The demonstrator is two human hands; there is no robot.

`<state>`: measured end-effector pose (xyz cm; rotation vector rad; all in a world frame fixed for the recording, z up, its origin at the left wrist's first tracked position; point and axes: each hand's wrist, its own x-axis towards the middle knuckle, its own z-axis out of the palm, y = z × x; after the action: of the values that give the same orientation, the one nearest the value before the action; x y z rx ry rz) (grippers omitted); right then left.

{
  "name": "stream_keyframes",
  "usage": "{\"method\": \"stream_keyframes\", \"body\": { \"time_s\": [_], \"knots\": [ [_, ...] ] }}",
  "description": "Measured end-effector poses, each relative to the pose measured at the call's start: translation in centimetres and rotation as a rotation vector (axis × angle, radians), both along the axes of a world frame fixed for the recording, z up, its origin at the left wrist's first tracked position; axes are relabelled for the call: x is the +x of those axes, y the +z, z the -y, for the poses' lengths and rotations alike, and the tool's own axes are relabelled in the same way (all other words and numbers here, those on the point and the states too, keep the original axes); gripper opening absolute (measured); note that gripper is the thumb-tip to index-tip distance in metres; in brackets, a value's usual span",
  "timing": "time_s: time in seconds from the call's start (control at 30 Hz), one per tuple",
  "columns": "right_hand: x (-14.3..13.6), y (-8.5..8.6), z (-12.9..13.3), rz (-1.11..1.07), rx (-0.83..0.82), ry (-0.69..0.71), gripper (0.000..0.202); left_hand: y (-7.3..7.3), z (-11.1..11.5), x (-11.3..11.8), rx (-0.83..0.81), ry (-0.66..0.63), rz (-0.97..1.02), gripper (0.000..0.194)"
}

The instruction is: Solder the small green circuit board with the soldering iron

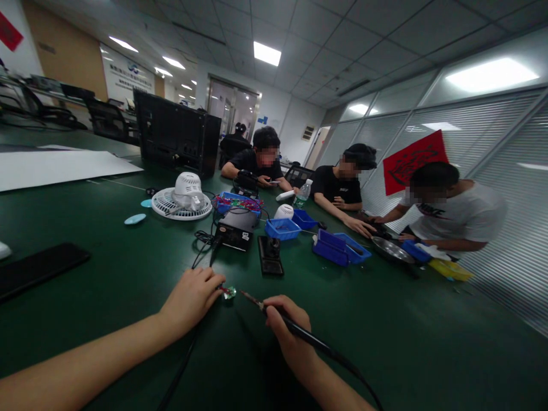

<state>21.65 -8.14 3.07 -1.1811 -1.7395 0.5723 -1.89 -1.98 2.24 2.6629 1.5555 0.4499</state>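
My left hand (194,297) rests low on the green table, its fingers pinched on red wires (223,290) that lead to a small green circuit board (230,293). My right hand (291,331) is closed around a black soldering iron (314,341). The iron's tip points left at the board, a short gap to its right. A dark cable runs from the iron's rear end toward the bottom edge. Beyond my hands stand a black soldering station (234,231) and a small black stand (270,257).
A white fan part (182,205), blue trays (282,228) and a bottle (303,194) stand farther back. A black monitor (177,131) is at back left, a dark flat object (40,268) at left. Several people sit beyond, one person's hand near a metal pan (393,250).
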Motion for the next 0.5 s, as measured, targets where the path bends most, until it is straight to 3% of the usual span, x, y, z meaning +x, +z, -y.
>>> {"method": "stream_keyframes", "body": {
  "time_s": [0.2, 0.5],
  "knots": [
    [-0.4, 0.1, 0.1, -0.018, 0.005, 0.028, 0.014, -0.5, 0.1, 0.1, -0.099, -0.038, 0.03, 0.025],
    [-0.4, -0.7, -0.3, 0.019, -0.079, 0.011, 0.013, -1.1, -0.1, 0.2, -0.102, -0.126, 0.053, 0.025]
  ]
}}
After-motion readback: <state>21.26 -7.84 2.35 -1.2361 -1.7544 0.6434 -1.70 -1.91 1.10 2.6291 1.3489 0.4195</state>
